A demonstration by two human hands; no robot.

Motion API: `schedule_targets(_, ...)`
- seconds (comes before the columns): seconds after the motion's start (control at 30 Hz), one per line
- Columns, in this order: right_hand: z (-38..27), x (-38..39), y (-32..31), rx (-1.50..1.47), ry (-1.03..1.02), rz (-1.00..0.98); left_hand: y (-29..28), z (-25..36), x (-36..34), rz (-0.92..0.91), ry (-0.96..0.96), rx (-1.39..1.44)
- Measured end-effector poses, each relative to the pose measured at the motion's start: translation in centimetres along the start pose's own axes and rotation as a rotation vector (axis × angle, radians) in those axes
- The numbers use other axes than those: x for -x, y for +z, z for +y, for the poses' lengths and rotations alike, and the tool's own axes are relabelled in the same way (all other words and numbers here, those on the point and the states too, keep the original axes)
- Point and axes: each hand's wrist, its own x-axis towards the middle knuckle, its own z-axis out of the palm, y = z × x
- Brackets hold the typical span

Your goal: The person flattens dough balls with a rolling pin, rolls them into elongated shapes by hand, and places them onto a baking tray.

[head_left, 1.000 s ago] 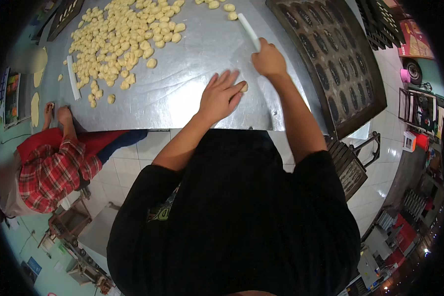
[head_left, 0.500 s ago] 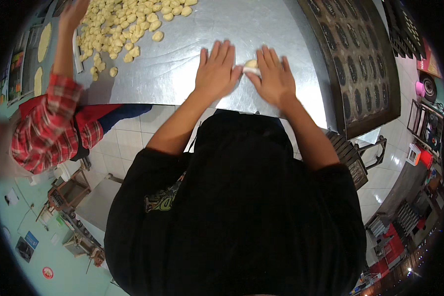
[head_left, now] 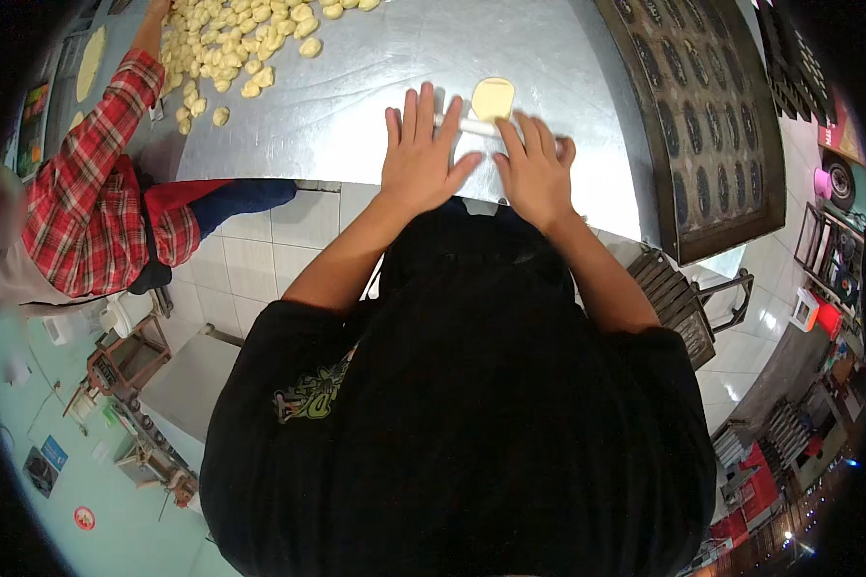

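Note:
A slim white rolling pin lies crosswise on the metal table in front of me, its ends under my hands. My left hand is flat over its left end, fingers stretched and spread. Over the right end sits my right hand, its fingers apart, slightly bent and a little blurred. Just beyond the pin lies a flattened oval piece of pale yellow dough, its near edge close to the pin and my right fingertips. The pin's ends are hidden by my hands.
Many small dough balls cover the table's far left. A dark metal tray with rows of oval hollows stands at the right. At the left, a co-worker in a red checked shirt reaches over the steel tabletop.
The dough under the pin has become a flat oval, now showing beyond it. My hands have drawn slightly nearer me, right fingers more bent. The co-worker's arm has shifted.

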Motion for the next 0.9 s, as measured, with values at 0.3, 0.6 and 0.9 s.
schedule_targets(0.3,1.7,-1.8,1.6,-0.376,-0.033,-0.004,-0.2,-0.8,-8.0,-0.208,0.201,0.115)
schedule_targets(0.6,-2.3,0.7,0.5,-0.196,-0.014,-0.052,-1.8,-1.9,-2.3,-0.293,0.425,-0.023)
schedule_targets(0.9,-0.4,6.0,-4.1,-0.351,-0.264,-0.36,3.1,6.2,-6.0,0.016,0.033,0.15)
